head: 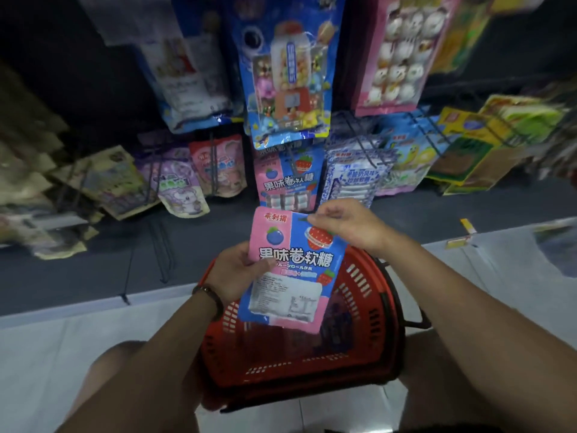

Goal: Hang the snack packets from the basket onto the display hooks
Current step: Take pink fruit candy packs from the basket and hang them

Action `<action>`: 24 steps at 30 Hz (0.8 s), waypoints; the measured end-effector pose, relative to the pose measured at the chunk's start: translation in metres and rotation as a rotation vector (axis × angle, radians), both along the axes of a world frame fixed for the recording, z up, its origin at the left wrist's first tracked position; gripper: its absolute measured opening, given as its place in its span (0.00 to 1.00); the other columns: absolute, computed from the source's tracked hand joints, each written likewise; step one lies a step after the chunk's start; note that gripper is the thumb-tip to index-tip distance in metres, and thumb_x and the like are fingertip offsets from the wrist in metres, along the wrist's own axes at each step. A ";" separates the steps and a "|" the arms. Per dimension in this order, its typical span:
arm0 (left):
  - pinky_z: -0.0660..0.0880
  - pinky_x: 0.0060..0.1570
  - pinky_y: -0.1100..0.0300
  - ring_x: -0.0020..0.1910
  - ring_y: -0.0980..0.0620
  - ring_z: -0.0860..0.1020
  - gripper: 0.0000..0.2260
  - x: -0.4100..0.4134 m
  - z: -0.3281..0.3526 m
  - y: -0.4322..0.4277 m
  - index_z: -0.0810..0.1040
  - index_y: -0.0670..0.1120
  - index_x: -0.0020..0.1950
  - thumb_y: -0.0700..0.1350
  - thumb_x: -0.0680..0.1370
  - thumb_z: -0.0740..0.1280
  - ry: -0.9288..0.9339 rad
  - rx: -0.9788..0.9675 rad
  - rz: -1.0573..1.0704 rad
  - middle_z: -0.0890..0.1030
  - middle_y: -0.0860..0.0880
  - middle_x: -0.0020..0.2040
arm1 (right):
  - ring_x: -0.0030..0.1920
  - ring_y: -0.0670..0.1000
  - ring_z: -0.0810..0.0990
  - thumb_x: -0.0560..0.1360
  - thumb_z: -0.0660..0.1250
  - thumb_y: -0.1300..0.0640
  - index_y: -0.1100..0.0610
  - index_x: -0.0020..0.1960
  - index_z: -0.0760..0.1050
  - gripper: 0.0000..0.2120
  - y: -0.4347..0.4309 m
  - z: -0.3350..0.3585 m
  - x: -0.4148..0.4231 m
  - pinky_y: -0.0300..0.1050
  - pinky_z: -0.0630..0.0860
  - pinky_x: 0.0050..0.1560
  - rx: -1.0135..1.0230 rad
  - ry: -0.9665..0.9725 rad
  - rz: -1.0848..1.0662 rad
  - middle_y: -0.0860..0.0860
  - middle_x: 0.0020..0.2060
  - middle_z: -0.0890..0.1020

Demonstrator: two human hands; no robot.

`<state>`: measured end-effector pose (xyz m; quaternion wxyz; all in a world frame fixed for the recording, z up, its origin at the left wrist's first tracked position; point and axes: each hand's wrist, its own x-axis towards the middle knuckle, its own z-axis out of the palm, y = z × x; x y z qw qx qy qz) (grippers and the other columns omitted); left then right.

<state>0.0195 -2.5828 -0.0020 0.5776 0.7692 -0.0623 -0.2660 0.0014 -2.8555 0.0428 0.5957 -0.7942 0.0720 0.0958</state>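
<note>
while both forearms reach forward from the bottom of the view, the pink and blue snack packet (288, 267) is held upright between the two hands, above the red basket (371, 310) that sits on the pale floor by the person's knees. the left hand (237, 268) grips the packet's left edge about midway up, thumb lying across the printed front and the other fingers hidden behind it; a dark wristband (209, 295) circles that wrist. the right hand (346, 225) pinches the packet's top right corner, knuckles turned up, its fingertips mostly out of sight behind the foil. the packet's top edge sits just below a matching pink and blue packet (288, 179) already hanging on the display hooks (363, 142), near it but apart. the basket's inside is dark and half covered by the held packet, so what lies in it is hard to make out. the hanging packets at the left and right edges of the rack are smeared by blur, and their print cannot be read
</note>
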 end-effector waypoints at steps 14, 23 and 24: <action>0.84 0.57 0.43 0.54 0.44 0.88 0.13 -0.035 -0.013 -0.017 0.82 0.43 0.61 0.43 0.78 0.77 0.081 -0.105 0.319 0.89 0.47 0.54 | 0.54 0.59 0.88 0.81 0.71 0.64 0.65 0.64 0.82 0.13 0.032 -0.060 -0.063 0.51 0.84 0.52 0.515 0.103 -0.246 0.61 0.58 0.88; 0.80 0.61 0.56 0.61 0.57 0.79 0.24 -0.056 -0.022 -0.035 0.76 0.63 0.63 0.60 0.68 0.76 -0.291 0.085 0.246 0.77 0.57 0.64 | 0.59 0.63 0.86 0.82 0.70 0.61 0.62 0.62 0.84 0.11 0.063 -0.070 -0.062 0.64 0.81 0.65 0.503 0.014 -0.422 0.60 0.56 0.88; 0.78 0.64 0.57 0.63 0.57 0.79 0.25 -0.058 -0.023 -0.039 0.77 0.62 0.65 0.61 0.69 0.77 -0.258 0.052 0.208 0.79 0.57 0.65 | 0.60 0.62 0.86 0.82 0.71 0.59 0.60 0.62 0.85 0.11 0.069 -0.070 -0.062 0.64 0.79 0.67 0.506 0.012 -0.403 0.59 0.57 0.88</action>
